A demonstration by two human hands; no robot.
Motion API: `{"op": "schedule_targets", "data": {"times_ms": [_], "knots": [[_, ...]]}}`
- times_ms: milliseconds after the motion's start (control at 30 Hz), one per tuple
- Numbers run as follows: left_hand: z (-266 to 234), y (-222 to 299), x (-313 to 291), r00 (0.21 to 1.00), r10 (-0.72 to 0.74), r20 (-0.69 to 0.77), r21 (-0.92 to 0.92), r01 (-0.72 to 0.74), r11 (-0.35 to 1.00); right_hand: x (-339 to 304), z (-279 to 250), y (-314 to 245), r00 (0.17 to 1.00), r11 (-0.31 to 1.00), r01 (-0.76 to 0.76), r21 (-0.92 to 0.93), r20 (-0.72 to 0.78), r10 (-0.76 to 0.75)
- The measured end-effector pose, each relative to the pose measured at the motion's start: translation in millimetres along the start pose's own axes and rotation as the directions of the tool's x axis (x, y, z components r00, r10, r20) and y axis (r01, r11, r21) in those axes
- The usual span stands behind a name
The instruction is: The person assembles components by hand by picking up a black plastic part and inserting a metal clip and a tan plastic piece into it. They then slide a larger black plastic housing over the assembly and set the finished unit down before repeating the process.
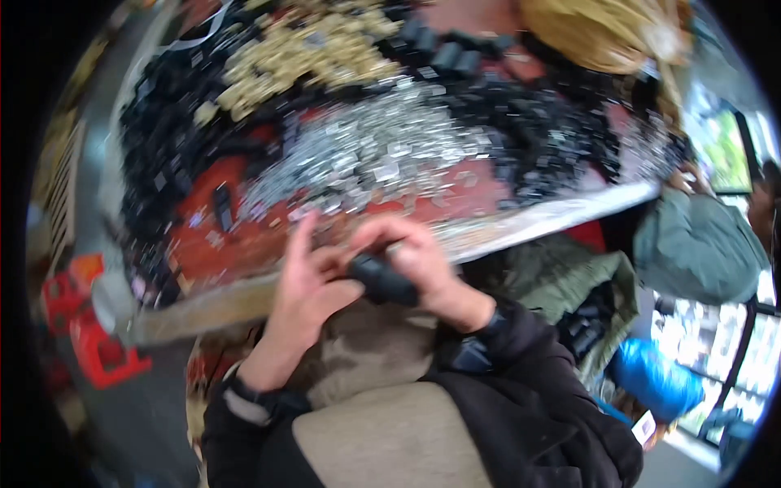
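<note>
A black, rounded, elongated piece, its exact kind blurred, is between my hands just off the table's near edge. My right hand curls around it, with the index finger bent over the top. At its left end, the thumb and bent fingers of my left hand close on it, while the left index finger points up and away. Beyond my hands, a heap of small shiny silver metal pieces spreads over the red tabletop.
Tan pieces lie at the back, with black parts heaped right and left. A yellow-brown bag stands far right. A person in a grey-green sleeve is at the right. Red plastic stools stand left, a blue bag lower right.
</note>
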State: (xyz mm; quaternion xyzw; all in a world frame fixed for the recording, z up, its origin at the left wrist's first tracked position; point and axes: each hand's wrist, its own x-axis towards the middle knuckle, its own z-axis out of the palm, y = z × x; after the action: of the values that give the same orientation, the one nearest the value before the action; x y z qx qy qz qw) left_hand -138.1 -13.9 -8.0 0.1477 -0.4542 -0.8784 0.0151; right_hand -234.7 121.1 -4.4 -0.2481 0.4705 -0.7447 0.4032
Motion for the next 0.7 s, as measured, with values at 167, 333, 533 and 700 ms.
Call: {"op": "schedule_targets", "data": {"times_ms": [167, 333, 533, 700], "knots": [[10.2, 19.0, 14.2, 0.966, 0.137, -0.219, 0.169, -0.101, 0.980, 9.0, 17.6, 10.4, 0.974, 0.981, 0.192, 0.016, 0.120, -0.193], [17.6, 20.9, 21.5, 0.985, 0.117, 0.126, 0.091, -0.129, 0.987, 8.8, 38.2, 6.1, 0.966, 0.977, 0.211, -0.015, 0.158, -0.206], [27.5, 23.8, 18.5, 0.980, 0.128, 0.150, 0.168, -0.153, 0.974, 7.1, 40.9, 7.0, 0.958, 0.966, 0.251, -0.060, 0.158, -0.239], [28.7, 22.4, 16.5, 0.982, 0.124, 0.146, 0.184, -0.150, 0.971, 4.2, 41.0, 2.5, 0.946, 0.953, 0.298, -0.058, 0.149, -0.287]]}}
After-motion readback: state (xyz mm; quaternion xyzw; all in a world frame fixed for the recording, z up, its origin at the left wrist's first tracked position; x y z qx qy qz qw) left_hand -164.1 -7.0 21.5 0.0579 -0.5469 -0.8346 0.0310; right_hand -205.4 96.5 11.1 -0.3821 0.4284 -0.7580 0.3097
